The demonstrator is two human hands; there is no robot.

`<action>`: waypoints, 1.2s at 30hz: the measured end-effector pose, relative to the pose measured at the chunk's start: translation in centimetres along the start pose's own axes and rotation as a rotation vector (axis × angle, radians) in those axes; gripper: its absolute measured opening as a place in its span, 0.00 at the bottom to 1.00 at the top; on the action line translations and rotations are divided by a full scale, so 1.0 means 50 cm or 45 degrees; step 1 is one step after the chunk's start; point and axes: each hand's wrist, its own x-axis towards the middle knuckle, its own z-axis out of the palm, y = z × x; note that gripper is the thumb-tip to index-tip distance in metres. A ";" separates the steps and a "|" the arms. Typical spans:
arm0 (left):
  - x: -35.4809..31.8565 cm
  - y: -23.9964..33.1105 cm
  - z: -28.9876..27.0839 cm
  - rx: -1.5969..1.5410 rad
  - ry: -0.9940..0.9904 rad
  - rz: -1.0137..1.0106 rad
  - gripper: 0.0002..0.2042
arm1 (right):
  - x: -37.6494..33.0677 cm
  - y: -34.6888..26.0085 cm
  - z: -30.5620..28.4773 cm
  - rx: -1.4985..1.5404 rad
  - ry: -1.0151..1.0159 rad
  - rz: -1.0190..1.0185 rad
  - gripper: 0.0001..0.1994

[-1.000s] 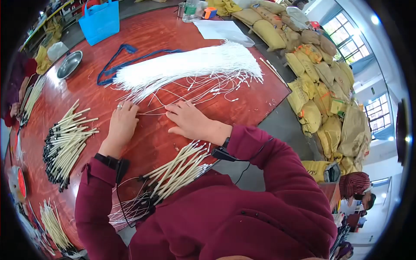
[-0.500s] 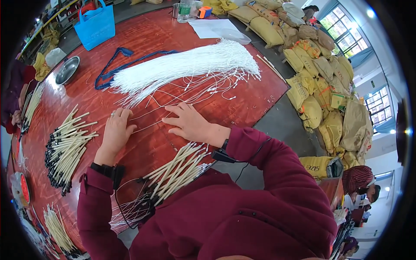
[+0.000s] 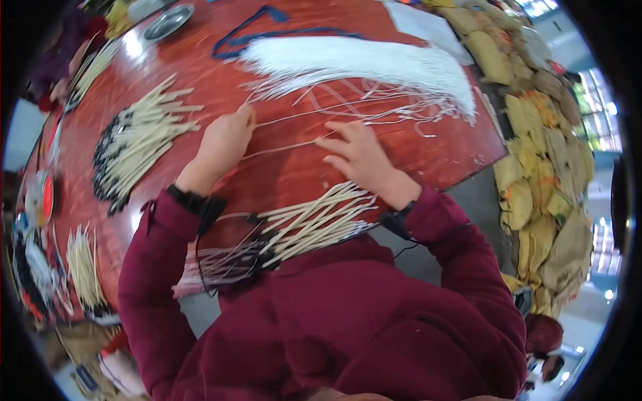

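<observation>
A long bundle of thin white cords lies across the red table, its loose ends toward me. My left hand is closed, pinching a white cord just to the left of the bundle's near ends. That cord runs right to my right hand. The right hand's fingers are spread and its fingertips touch the cord near the table. A second strand stretches from my left hand past the right fingertips. Close to my body lies a pile of pale sticks with dark ends and white cords attached.
More pale dark-ended sticks lie left of my left hand, with another bunch nearer. A blue strap lies behind the cords, a metal bowl at far left. Filled sacks are stacked beyond the red table's right edge.
The view has shifted, so the table sits higher and further right. My left hand's fingers have closed on the cord. The right hand stays spread at the cord.
</observation>
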 end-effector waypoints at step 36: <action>-0.144 0.016 -0.014 -0.030 -0.158 0.001 0.09 | 0.001 0.010 0.031 0.179 0.033 0.076 0.14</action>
